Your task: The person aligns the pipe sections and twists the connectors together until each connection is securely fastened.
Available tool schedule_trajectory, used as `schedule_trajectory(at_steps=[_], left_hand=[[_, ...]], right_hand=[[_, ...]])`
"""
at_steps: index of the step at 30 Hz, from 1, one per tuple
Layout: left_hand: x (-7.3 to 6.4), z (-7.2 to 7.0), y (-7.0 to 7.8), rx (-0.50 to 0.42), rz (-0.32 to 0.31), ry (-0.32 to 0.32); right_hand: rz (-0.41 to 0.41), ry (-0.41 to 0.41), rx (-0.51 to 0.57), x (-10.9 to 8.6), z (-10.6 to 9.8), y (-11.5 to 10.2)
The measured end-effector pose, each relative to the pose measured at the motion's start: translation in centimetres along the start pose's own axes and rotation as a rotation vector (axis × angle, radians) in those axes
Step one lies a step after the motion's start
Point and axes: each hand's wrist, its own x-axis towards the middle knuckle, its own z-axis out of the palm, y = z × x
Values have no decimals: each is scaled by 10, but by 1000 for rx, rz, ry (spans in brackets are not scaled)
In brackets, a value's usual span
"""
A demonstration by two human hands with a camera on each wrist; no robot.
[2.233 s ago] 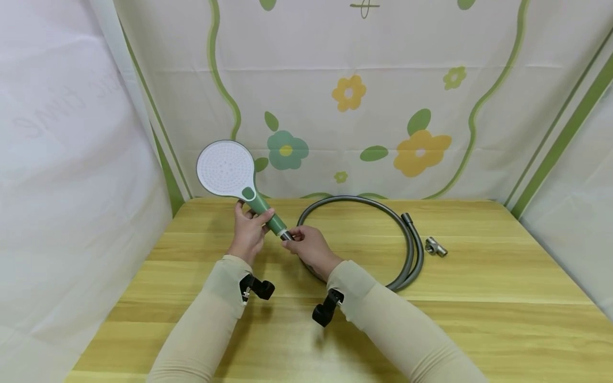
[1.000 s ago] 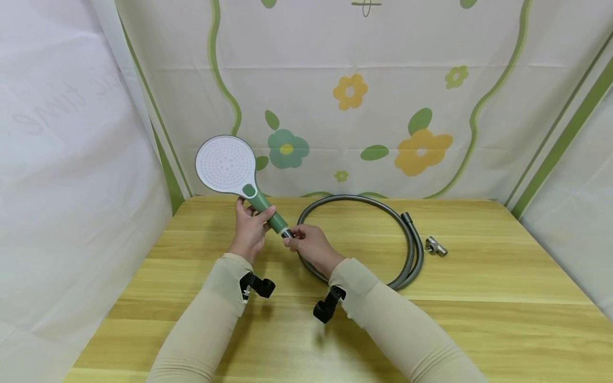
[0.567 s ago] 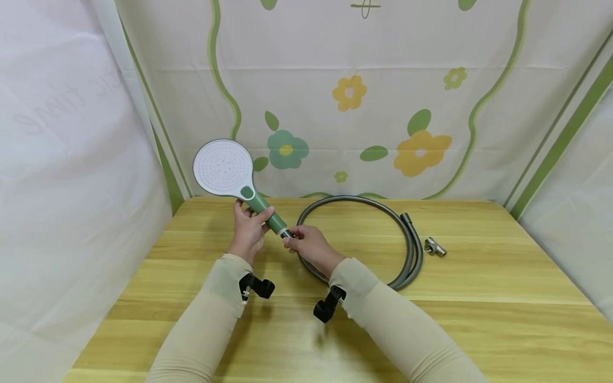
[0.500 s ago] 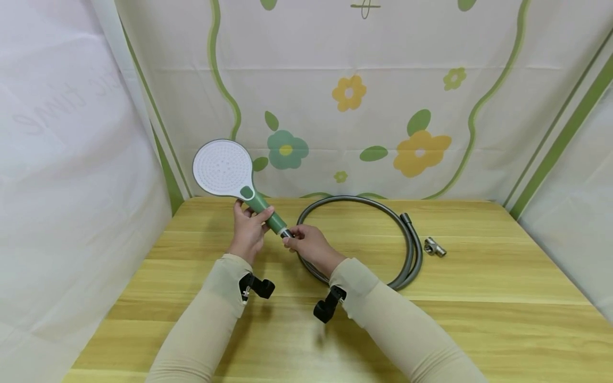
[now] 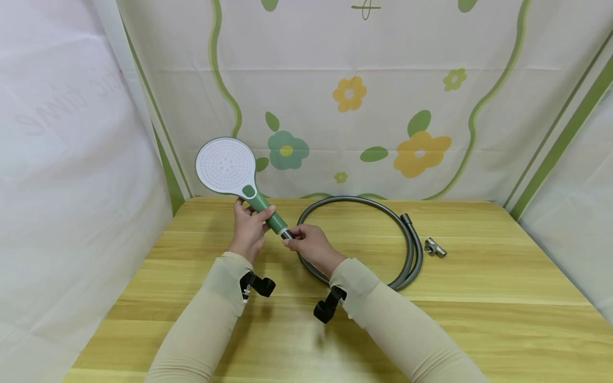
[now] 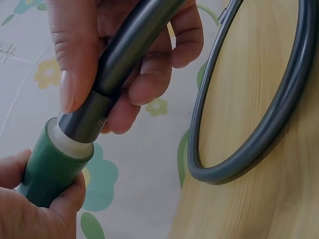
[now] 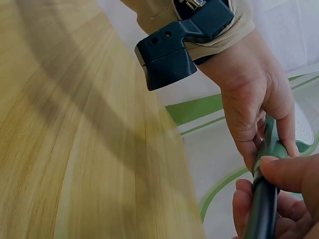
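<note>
A green shower head [image 5: 226, 165] with a round white spray face is held up and tilted over the table. My left hand [image 5: 249, 229] grips its green handle [image 6: 52, 169], thumb on top. At the handle's lower end, my right hand [image 5: 313, 247] pinches the dark end nut [image 6: 84, 117] of a grey shower hose [image 5: 409, 250] between thumb and fingers. In the left wrist view the nut sits over the white threaded end [image 6: 75, 144] of the handle, with a band of white showing between nut and handle. The rest of the hose lies coiled on the table.
The hose's other end [image 5: 406, 218] lies on the right of the coil. A metal tee fitting [image 5: 435, 247] lies farther right on the wooden table [image 5: 503, 330]. A flowered cloth backdrop [image 5: 306, 96] stands behind the table.
Both hands stay at the joint of handle and hose. The shower head tips slightly back and forth; the right hand has shifted very slightly. The coil and tee fitting stay put.
</note>
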Motion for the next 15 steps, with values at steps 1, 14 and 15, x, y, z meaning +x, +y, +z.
schedule_trajectory(at_steps=[1,14,15], left_hand=[[0,0,0,2,-2,1],[0,2,2,17,-6,30],[0,2,1,16,-4,33]], right_hand=[[0,3,-2,0,0,0],[-3,51,-48,2,2,-3],[0,56,-52,3,2,-3]])
